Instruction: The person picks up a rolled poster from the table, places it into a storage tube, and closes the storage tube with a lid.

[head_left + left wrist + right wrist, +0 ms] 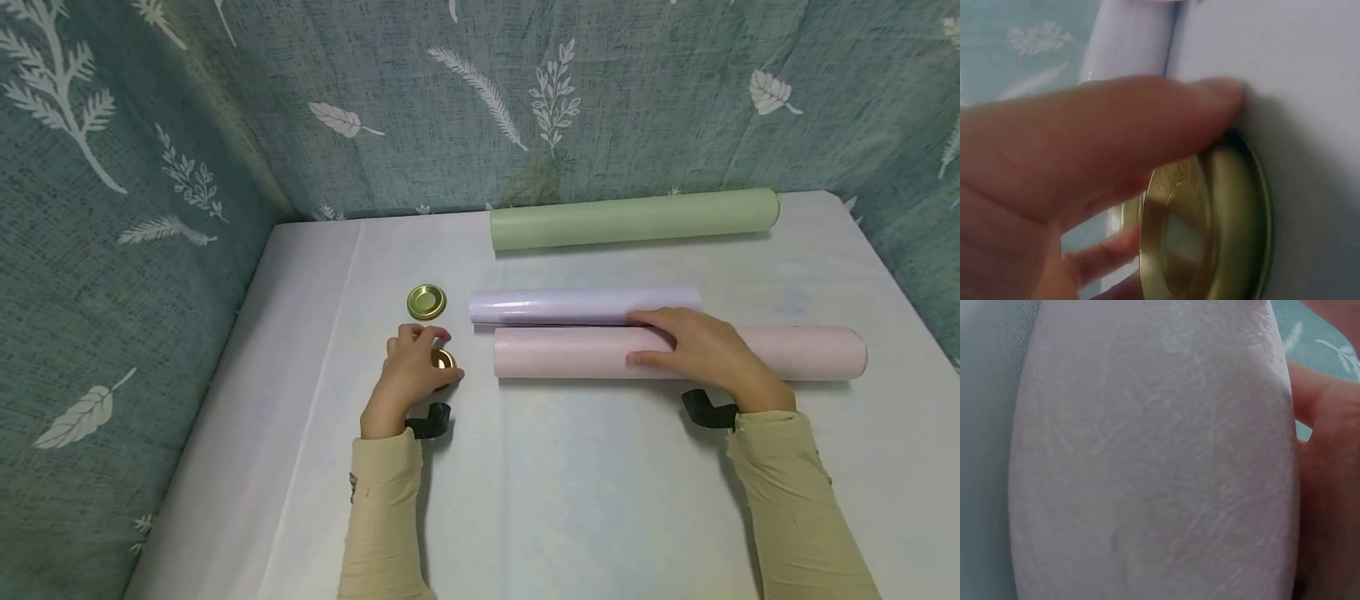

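A gold metal jar lid (444, 360) lies on the white table, and my left hand (407, 371) holds it between thumb and curved fingers. In the left wrist view the thumb lies along the edge of the lid (1235, 219), with fingertips on its other side. Just beyond sits a second gold lid (427, 302). My right hand (705, 354) lies over a pink roll (562, 352), fingers extended toward a shiny lilac roll (555, 306). The large pale pink roll (1154, 456) covers much of the right wrist view and partly hides that hand.
A thicker green roll (637, 218) lies along the back edge of the table (585, 483). Green leaf-patterned cloth (420, 75) hangs behind and at the sides. A black mount (431, 422) sits at the left wrist, another black mount (708, 410) at the right.
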Motion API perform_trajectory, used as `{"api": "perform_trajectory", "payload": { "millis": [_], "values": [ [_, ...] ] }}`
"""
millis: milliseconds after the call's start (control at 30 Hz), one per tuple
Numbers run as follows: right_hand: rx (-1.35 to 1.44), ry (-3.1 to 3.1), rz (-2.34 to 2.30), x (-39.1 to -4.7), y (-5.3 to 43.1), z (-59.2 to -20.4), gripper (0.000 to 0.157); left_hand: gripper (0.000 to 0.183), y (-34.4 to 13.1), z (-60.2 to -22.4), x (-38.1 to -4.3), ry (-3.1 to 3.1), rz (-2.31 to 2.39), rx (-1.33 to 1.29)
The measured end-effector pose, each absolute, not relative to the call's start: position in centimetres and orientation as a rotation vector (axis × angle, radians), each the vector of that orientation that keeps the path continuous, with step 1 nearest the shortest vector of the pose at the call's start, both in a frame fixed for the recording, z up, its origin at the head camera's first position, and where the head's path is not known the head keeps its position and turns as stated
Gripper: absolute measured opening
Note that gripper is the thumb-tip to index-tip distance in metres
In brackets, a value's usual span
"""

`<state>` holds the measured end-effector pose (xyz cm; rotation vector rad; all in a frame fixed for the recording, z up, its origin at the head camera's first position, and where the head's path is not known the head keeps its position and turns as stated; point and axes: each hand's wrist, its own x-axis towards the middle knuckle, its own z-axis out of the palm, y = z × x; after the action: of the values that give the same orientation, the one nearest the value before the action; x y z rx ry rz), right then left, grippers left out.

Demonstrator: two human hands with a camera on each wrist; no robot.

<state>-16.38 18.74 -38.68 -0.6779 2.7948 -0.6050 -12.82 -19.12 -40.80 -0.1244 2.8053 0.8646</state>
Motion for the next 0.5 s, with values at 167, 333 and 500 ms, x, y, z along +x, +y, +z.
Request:
{"api": "perform_trajectory", "payload": {
  "millis": [167, 333, 500],
  "values": [
    [-0.695, 2.808, -0.601, -16.3, 18.5, -38.8, 0.070, 0.041, -19.0, -40.7, -12.7, 2.839, 0.858, -0.169],
    [-0.720, 2.786, -0.562, -16.2, 18.4, -38.8, 0.072, 0.035, -19.2, -40.6, -12.7, 2.834, 0.901, -0.213],
    [-0.744, 2.762, -0.512, -16.2, 18.2, -38.6, 0.078, 0.038, -20.2, -40.6, -12.5, 2.805, 1.002, -0.209]
  ]
}}
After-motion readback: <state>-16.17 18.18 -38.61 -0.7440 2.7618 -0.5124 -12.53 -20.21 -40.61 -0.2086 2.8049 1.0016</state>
